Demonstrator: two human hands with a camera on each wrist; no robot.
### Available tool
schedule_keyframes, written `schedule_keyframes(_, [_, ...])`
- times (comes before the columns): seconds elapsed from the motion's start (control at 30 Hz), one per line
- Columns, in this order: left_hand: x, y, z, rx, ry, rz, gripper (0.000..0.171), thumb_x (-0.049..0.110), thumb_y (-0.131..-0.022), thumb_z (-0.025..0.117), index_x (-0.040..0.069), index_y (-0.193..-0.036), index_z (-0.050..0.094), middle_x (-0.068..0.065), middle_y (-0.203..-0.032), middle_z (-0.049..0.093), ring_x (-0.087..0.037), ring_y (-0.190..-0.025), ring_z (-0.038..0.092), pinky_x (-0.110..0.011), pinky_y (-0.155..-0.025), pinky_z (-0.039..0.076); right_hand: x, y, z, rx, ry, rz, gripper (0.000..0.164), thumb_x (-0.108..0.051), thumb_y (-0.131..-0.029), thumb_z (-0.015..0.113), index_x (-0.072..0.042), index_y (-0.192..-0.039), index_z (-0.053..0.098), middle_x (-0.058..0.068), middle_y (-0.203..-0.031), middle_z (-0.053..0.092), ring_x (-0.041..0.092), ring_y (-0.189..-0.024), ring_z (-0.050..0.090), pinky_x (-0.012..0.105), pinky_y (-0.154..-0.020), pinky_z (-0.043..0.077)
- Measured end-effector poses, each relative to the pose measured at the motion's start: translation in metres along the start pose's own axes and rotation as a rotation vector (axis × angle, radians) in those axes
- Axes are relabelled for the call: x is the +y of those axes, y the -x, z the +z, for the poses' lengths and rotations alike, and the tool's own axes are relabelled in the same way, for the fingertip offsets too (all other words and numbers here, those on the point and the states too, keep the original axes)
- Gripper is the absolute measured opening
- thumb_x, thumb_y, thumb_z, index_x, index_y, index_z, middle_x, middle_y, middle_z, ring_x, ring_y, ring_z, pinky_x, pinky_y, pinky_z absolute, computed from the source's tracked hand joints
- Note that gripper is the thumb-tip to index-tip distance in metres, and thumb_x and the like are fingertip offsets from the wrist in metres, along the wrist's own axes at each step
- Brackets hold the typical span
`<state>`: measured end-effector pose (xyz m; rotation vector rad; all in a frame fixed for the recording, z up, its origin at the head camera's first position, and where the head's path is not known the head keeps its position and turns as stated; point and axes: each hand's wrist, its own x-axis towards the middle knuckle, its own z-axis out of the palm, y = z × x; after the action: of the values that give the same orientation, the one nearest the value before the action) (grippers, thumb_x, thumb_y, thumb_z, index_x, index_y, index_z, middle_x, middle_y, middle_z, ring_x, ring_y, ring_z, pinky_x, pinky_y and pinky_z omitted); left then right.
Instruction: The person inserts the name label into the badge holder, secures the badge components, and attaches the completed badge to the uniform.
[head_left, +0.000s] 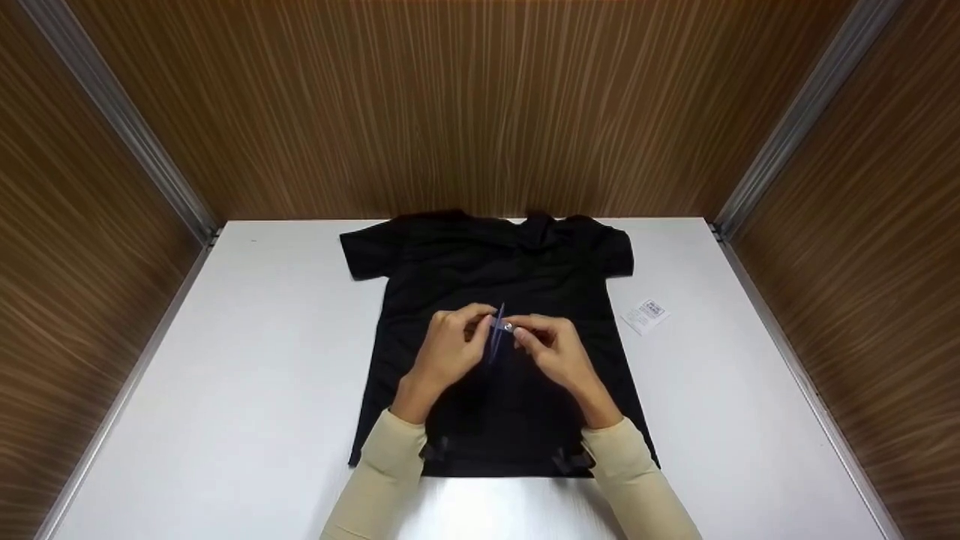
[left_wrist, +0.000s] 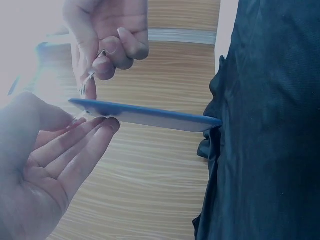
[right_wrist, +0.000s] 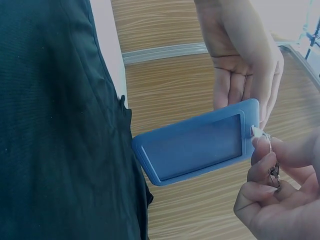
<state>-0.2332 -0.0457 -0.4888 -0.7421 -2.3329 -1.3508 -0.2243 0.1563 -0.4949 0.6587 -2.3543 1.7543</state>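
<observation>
A blue badge holder [right_wrist: 195,142] with a framed window hangs on edge above a black T-shirt [head_left: 502,277]. At its slotted top end, my left hand [head_left: 448,341] pinches a clear strap between thumb and fingers, its other fingers stretched along the holder's back. On the other side, my right hand [head_left: 559,350] holds a metal clip [right_wrist: 274,172] and its clear strap between thumb and curled fingers. In the right wrist view the strap end lies right at the slot. The head view shows the holder nearly edge-on between both hands.
A white printed card [head_left: 645,316] lies on the white table [head_left: 270,360] to the right of the shirt. Wood-patterned panels [head_left: 465,105] with metal strips close off the back and both sides.
</observation>
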Motion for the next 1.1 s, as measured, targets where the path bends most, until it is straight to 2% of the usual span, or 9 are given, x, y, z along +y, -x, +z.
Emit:
schedule_keyframes(0.13, [0.000, 0.000, -0.002, -0.014, 0.030, -0.001, 0.022, 0.008, -0.101, 0.063, 0.001, -0.119, 0.073, -0.013, -0.100, 0.080, -0.018, -0.086, 0.078, -0.022, -0.071, 0.061, -0.001, -0.001, -0.001, 0.015, -0.010, -0.006, 0.018, -0.005, -0.099, 0.064, 0.003, -0.110, 0.078, 0.021, -0.078, 0.067, 0.009, -0.065, 0.056, 0.019, -0.059, 0.047])
schedule_keyframes(0.27, [-0.003, 0.000, -0.004, -0.040, 0.051, -0.005, 0.026, 0.015, -0.102, 0.064, 0.002, -0.122, 0.072, -0.013, -0.106, 0.079, -0.018, -0.094, 0.077, -0.022, -0.075, 0.062, -0.001, -0.001, -0.004, 0.024, -0.017, 0.003, 0.018, -0.004, -0.099, 0.065, 0.004, -0.109, 0.077, 0.022, -0.079, 0.068, 0.013, -0.066, 0.057, 0.019, -0.060, 0.047])
schedule_keyframes(0.4, [-0.007, 0.001, -0.008, -0.114, 0.084, -0.040, 0.039, 0.030, -0.101, 0.068, 0.006, -0.131, 0.068, -0.011, -0.121, 0.075, -0.021, -0.108, 0.074, -0.030, -0.083, 0.063, -0.003, -0.001, -0.006, 0.027, -0.026, 0.000, 0.017, 0.000, -0.098, 0.065, 0.007, -0.108, 0.077, 0.024, -0.080, 0.068, 0.011, -0.066, 0.057, 0.018, -0.060, 0.046])
schedule_keyframes(0.57, [-0.014, 0.002, -0.010, -0.240, 0.103, -0.065, 0.069, 0.045, -0.090, 0.078, 0.011, -0.146, 0.057, -0.008, -0.144, 0.062, -0.026, -0.128, 0.063, -0.047, -0.095, 0.060, -0.005, 0.000, -0.009, 0.027, -0.022, -0.025, 0.017, 0.002, -0.097, 0.065, 0.008, -0.107, 0.076, 0.026, -0.077, 0.066, 0.005, -0.064, 0.055, 0.018, -0.058, 0.045])
schedule_keyframes(0.67, [-0.019, 0.002, -0.009, -0.307, 0.132, -0.064, 0.082, 0.040, -0.086, 0.084, 0.009, -0.152, 0.049, -0.009, -0.152, 0.055, -0.029, -0.134, 0.057, -0.053, -0.098, 0.058, -0.006, 0.000, -0.010, 0.016, -0.018, -0.024, 0.017, 0.000, -0.098, 0.065, 0.006, -0.107, 0.077, 0.025, -0.079, 0.067, 0.007, -0.066, 0.057, 0.018, -0.059, 0.047])
schedule_keyframes(0.8, [-0.025, 0.003, -0.008, -0.366, 0.154, -0.070, 0.089, 0.027, -0.082, 0.088, 0.008, -0.156, 0.043, -0.011, -0.154, 0.051, -0.030, -0.136, 0.055, -0.055, -0.097, 0.058, -0.008, 0.001, -0.011, -0.007, -0.014, -0.029, 0.017, -0.003, -0.099, 0.064, 0.004, -0.107, 0.078, 0.024, -0.080, 0.067, 0.008, -0.069, 0.060, 0.019, -0.061, 0.048])
schedule_keyframes(0.87, [-0.027, 0.004, -0.007, -0.378, 0.146, -0.070, 0.090, 0.022, -0.080, 0.090, 0.009, -0.156, 0.043, -0.011, -0.154, 0.052, -0.029, -0.137, 0.055, -0.053, -0.098, 0.057, -0.010, 0.001, -0.011, -0.017, -0.015, -0.034, 0.017, -0.003, -0.099, 0.064, 0.004, -0.106, 0.078, 0.023, -0.079, 0.066, 0.008, -0.069, 0.060, 0.019, -0.061, 0.049])
schedule_keyframes(0.97, [-0.028, 0.004, -0.006, -0.390, 0.110, -0.059, 0.091, 0.023, -0.078, 0.091, 0.011, -0.156, 0.044, -0.009, -0.154, 0.053, -0.027, -0.138, 0.055, -0.048, -0.108, 0.052, -0.012, 0.002, -0.010, -0.030, -0.025, -0.044, 0.017, -0.003, -0.099, 0.063, 0.005, -0.106, 0.077, 0.020, -0.079, 0.066, 0.011, -0.069, 0.060, 0.020, -0.061, 0.050])
schedule_keyframes(1.1, [-0.029, 0.005, -0.003, -0.398, 0.079, -0.032, 0.089, 0.023, -0.078, 0.091, 0.009, -0.154, 0.046, -0.008, -0.152, 0.056, -0.023, -0.137, 0.057, -0.043, -0.117, 0.044, -0.015, 0.002, -0.010, -0.044, -0.044, -0.053, 0.017, 0.000, -0.099, 0.063, 0.007, -0.106, 0.077, 0.021, -0.079, 0.065, 0.007, -0.068, 0.059, 0.019, -0.061, 0.049])
